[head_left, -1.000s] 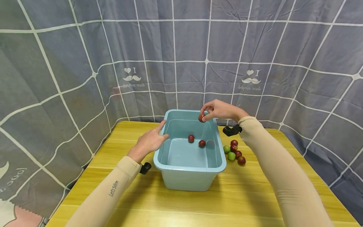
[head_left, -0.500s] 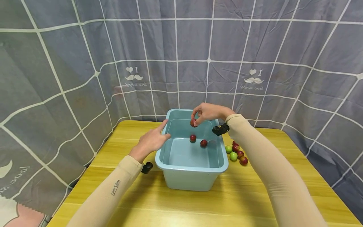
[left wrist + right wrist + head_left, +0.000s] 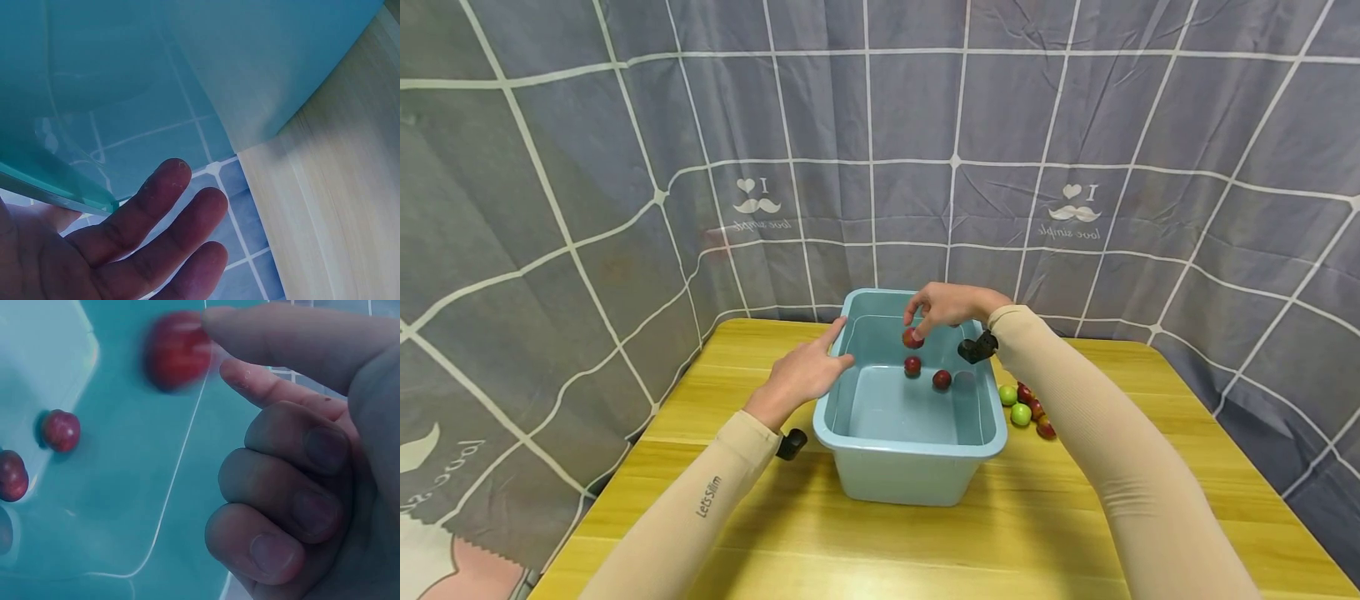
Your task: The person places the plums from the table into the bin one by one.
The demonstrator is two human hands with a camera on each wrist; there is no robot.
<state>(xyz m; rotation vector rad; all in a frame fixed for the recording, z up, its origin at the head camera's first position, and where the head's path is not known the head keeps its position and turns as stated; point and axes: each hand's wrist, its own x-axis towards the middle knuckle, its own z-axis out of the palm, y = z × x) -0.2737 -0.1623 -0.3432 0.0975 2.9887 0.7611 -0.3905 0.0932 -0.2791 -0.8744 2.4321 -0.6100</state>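
Note:
A light blue plastic tub (image 3: pixel 898 475) stands on the wooden table. Over its far part hovers my right hand (image 3: pixel 951 304), thumb and forefinger parted. Just below the fingertips is a dark red plum (image 3: pixel 913 337), blurred in the right wrist view and free of the forefinger, beside the thumb tip. The other fingers (image 3: pixel 275 481) of that hand are loosely bent. Two more red plums, a left one (image 3: pixel 912 367) and a right one (image 3: pixel 942 380), lie on the tub's floor. My left hand (image 3: pixel 801 372) rests at the tub's left rim, its fingers (image 3: pixel 169 244) relaxed outside the wall.
Right of the tub, a cluster of red plums (image 3: pixel 1046 427) and green plums (image 3: pixel 1020 414) lies on the table (image 3: pixel 760 517), partly hidden by the right sleeve (image 3: pixel 1075 408). A grey curtain with white lines (image 3: pixel 910 200) hangs behind the table and along its sides.
My right hand has moved left and lower over the tub with the plum, then parted its thumb and forefinger; the plum is dropping away. The left hand stays at the rim.

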